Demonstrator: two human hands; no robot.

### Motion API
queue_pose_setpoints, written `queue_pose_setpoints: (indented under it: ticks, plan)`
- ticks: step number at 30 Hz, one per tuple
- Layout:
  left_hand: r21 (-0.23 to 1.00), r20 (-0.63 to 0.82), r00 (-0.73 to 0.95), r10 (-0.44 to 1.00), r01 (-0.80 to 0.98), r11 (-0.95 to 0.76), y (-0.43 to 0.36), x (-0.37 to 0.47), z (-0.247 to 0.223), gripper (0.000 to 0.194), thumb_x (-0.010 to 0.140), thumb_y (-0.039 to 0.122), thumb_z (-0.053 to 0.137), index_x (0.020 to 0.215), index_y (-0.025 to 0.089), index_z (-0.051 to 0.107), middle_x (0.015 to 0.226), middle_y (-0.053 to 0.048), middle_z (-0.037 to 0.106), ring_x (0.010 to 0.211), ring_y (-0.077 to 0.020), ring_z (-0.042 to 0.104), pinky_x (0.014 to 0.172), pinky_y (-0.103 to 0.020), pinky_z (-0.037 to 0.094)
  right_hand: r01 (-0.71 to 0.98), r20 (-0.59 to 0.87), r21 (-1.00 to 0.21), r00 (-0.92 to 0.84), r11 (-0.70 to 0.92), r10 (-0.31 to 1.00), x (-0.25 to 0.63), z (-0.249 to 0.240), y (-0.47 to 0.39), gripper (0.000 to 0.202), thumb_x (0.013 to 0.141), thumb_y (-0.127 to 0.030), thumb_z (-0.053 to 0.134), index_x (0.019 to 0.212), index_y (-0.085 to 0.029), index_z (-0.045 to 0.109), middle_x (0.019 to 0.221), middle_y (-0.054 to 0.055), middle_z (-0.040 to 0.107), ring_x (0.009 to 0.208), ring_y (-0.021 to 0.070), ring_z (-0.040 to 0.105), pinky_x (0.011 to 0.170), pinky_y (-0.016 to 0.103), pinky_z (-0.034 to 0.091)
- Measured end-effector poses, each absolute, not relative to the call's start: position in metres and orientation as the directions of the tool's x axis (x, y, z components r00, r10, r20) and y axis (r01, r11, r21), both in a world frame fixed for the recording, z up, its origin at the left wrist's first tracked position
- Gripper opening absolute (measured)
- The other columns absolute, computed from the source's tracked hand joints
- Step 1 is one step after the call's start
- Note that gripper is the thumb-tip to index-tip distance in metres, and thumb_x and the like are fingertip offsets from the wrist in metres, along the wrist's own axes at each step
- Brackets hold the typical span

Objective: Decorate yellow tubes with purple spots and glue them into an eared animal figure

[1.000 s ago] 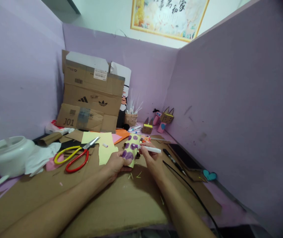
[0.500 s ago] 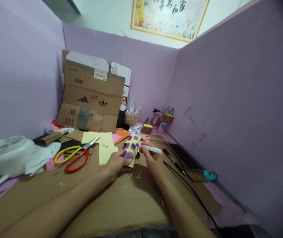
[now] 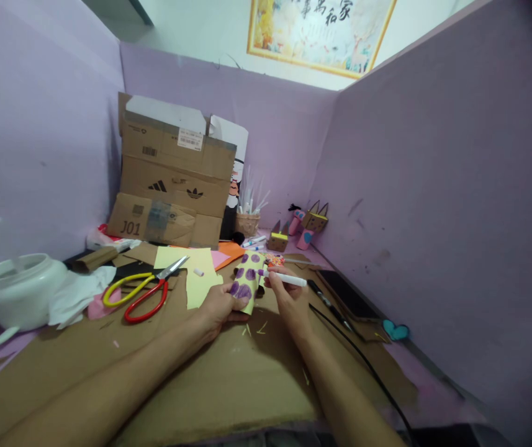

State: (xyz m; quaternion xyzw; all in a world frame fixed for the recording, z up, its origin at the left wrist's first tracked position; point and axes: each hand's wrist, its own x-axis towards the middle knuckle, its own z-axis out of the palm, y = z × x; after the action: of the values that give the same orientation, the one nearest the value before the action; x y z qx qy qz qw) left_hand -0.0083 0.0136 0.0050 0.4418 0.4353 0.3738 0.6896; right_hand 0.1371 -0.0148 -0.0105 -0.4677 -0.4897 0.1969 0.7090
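My left hand [image 3: 222, 305] is closed on the lower end of a yellow paper-covered tube [image 3: 249, 267] with several purple spots on it. Between the fingers of my right hand [image 3: 288, 299] is a white marker pen [image 3: 291, 280], its purple tip pointing left at the tube's right side. Whether the tip touches the paper I cannot tell. A small pen cap [image 3: 198, 272] lies on the yellow paper [image 3: 199, 290] left of the tube. Farther left rest scissors [image 3: 150, 285] with one yellow and one red handle, blades apart.
A white pot [image 3: 23, 292] and crumpled tissue [image 3: 82, 292] stand at left. Behind, a flattened cardboard box [image 3: 175, 174] leans by a basket of pens [image 3: 247, 223]. To the right lie a phone [image 3: 347, 294], a black pen [image 3: 328, 303], a black cable [image 3: 363, 360] and a blue heart [image 3: 396, 330].
The marker pen and my right hand have shifted very slightly to the right. My left hand keeps the same hold on the tube.
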Motion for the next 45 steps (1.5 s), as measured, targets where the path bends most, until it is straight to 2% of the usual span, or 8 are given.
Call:
queue_pose_setpoints:
  ticks: [7, 18, 26, 31, 34, 37, 41, 45]
  plan:
    - [0.933, -0.265, 0.346, 0.900, -0.143, 0.329, 0.014, -0.008, 0.003, 0.020, 0.062, -0.002, 0.065, 0.080, 0.008, 0.066, 0.071, -0.006, 0.065, 0.057, -0.0164, 0.061, 0.054, -0.031, 0.056, 0.229, 0.515, -0.856, 0.448, 0.463, 0.731, 0.141, -0.012, -0.015, 0.023, 0.079, -0.038, 0.062, 0.083, -0.016, 0.069, 0.066, 0.002, 0.066, 0.061, 0.0173, 0.062, 0.061, 0.031, 0.051]
    - [0.916, -0.233, 0.403, 0.885, -0.214, 0.339, 0.018, -0.012, 0.000, 0.018, 0.066, 0.000, 0.064, 0.082, 0.008, 0.062, 0.076, -0.007, 0.064, 0.062, -0.0157, 0.062, 0.057, -0.030, 0.058, 0.165, 0.506, -0.853, 0.492, 0.495, 0.709, 0.140, -0.006, -0.018, 0.028, 0.079, -0.043, 0.063, 0.083, -0.016, 0.067, 0.060, 0.000, 0.063, 0.056, 0.0151, 0.060, 0.056, 0.027, 0.051]
    - [0.898, -0.200, 0.449, 0.871, -0.272, 0.346, 0.015, -0.012, 0.001, 0.040, 0.048, -0.009, 0.055, 0.083, 0.011, 0.060, 0.073, -0.003, 0.063, 0.064, -0.0152, 0.061, 0.064, -0.030, 0.057, 0.140, 0.509, -0.843, 0.519, 0.519, 0.687, 0.140, -0.007, -0.018, 0.028, 0.081, -0.042, 0.061, 0.088, -0.016, 0.066, 0.060, -0.001, 0.062, 0.055, 0.0141, 0.059, 0.054, 0.027, 0.051]
    - [0.938, -0.108, 0.380, 0.919, -0.266, 0.220, 0.015, -0.009, -0.002, 0.047, 0.046, -0.006, 0.062, 0.089, 0.012, 0.061, 0.081, -0.005, 0.066, 0.068, -0.0174, 0.061, 0.062, -0.029, 0.053, 0.163, 0.543, -0.810, 0.571, 0.563, 0.616, 0.138, -0.001, -0.020, 0.027, 0.083, -0.038, 0.059, 0.099, -0.016, 0.064, 0.068, 0.001, 0.065, 0.058, 0.0128, 0.060, 0.054, 0.026, 0.052]
    - [0.975, -0.024, 0.295, 0.955, -0.202, 0.087, 0.018, -0.009, -0.007, 0.050, 0.047, -0.003, 0.067, 0.093, 0.015, 0.061, 0.085, -0.004, 0.068, 0.072, -0.0202, 0.063, 0.060, -0.028, 0.052, 0.196, 0.544, -0.816, 0.577, 0.543, 0.609, 0.139, -0.001, -0.020, 0.029, 0.083, -0.038, 0.059, 0.101, -0.017, 0.064, 0.076, 0.003, 0.067, 0.063, 0.0145, 0.063, 0.057, 0.028, 0.055]
    - [0.977, 0.011, 0.251, 0.968, -0.207, 0.042, 0.020, -0.009, -0.009, 0.052, 0.048, -0.002, 0.067, 0.096, 0.016, 0.060, 0.088, -0.004, 0.069, 0.077, -0.0206, 0.064, 0.062, -0.028, 0.052, 0.234, 0.542, -0.832, 0.536, 0.503, 0.648, 0.141, -0.004, -0.018, 0.028, 0.082, -0.037, 0.058, 0.101, -0.017, 0.064, 0.079, 0.004, 0.068, 0.068, 0.0168, 0.066, 0.064, 0.032, 0.056]
    - [0.936, -0.041, 0.297, 0.954, -0.322, 0.141, 0.018, -0.010, -0.005, 0.050, 0.048, -0.003, 0.065, 0.094, 0.015, 0.059, 0.090, -0.005, 0.068, 0.076, -0.0191, 0.063, 0.068, -0.031, 0.054, 0.271, 0.556, -0.831, 0.460, 0.486, 0.692, 0.141, -0.010, -0.015, 0.028, 0.079, -0.028, 0.060, 0.106, -0.021, 0.061, 0.086, 0.005, 0.070, 0.080, 0.0202, 0.068, 0.082, 0.039, 0.054]
    - [0.879, 0.004, 0.425, 0.905, -0.434, 0.200, 0.013, -0.011, 0.001, 0.052, 0.046, 0.000, 0.070, 0.094, 0.014, 0.059, 0.096, -0.007, 0.069, 0.083, -0.0205, 0.064, 0.073, -0.032, 0.054, 0.123, 0.486, -0.872, 0.343, 0.474, 0.804, 0.138, -0.012, -0.011, 0.046, 0.066, -0.020, 0.068, 0.110, -0.023, 0.055, 0.106, 0.007, 0.068, 0.102, 0.0239, 0.065, 0.095, 0.044, 0.047]
